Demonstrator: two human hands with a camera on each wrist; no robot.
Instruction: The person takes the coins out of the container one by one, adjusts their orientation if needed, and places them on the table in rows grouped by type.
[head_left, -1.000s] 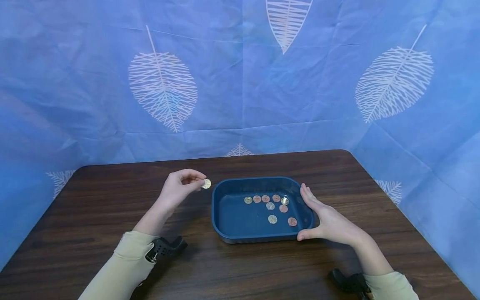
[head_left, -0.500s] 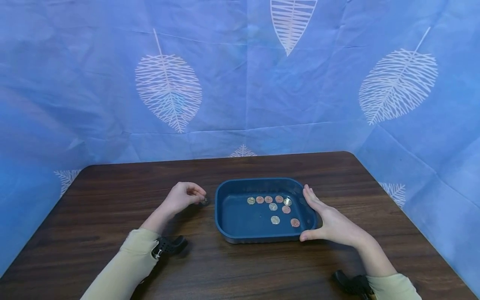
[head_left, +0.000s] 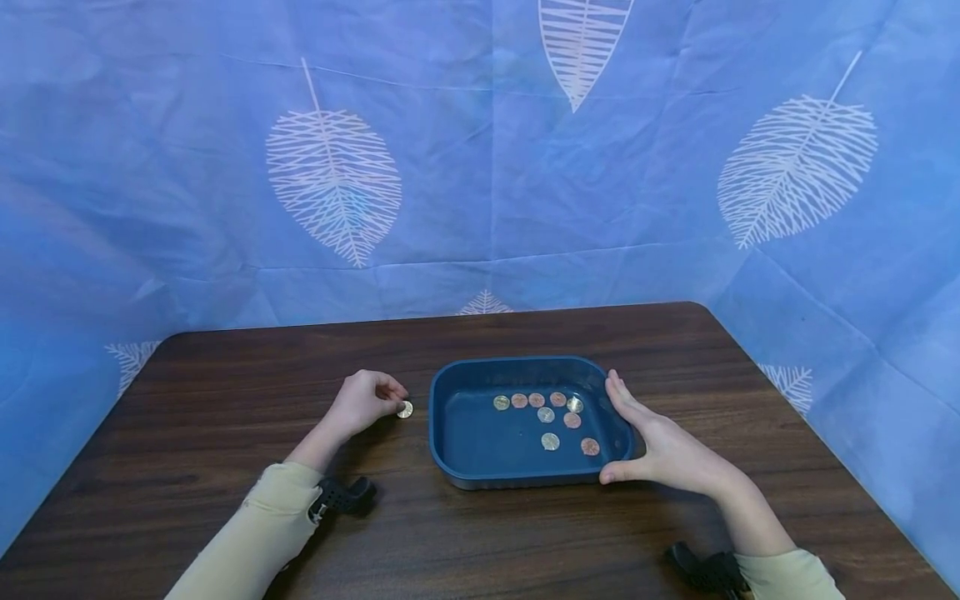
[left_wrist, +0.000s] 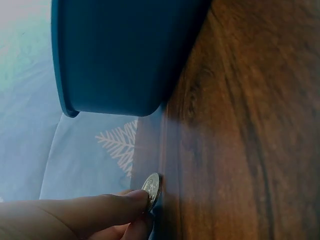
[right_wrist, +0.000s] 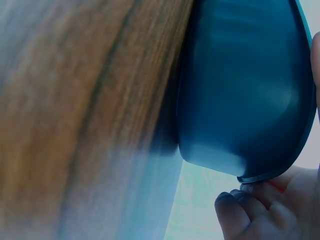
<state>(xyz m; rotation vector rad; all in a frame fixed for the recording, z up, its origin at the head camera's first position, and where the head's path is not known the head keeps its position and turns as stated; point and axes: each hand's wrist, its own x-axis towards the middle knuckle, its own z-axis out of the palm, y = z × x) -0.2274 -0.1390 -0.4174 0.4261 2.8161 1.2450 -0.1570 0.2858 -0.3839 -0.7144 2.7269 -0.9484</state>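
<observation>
A dark blue tray (head_left: 444,417) stands on the brown table (head_left: 225,467), and several gold and copper coins (head_left: 547,414) lie inside it. My left hand (head_left: 367,400) rests on the table just left of the tray and pinches a gold coin (head_left: 405,409) at the tabletop. In the left wrist view the coin (left_wrist: 152,186) stands on edge against the wood under my fingertips (left_wrist: 131,202), with the tray (left_wrist: 120,55) ahead. My right hand (head_left: 660,446) lies with straight fingers against the tray's right wall (right_wrist: 235,100), thumb at the near corner.
Blue cloth with white leaf prints (head_left: 333,179) walls in the table at the back and both sides. Bare wood stretches to the left of my left hand and along the front edge. Black wrist mounts (head_left: 341,496) sit on both forearms.
My left hand has come down from above the tray's left rim to the table, carrying the gold coin. The right hand has stayed on the tray.
</observation>
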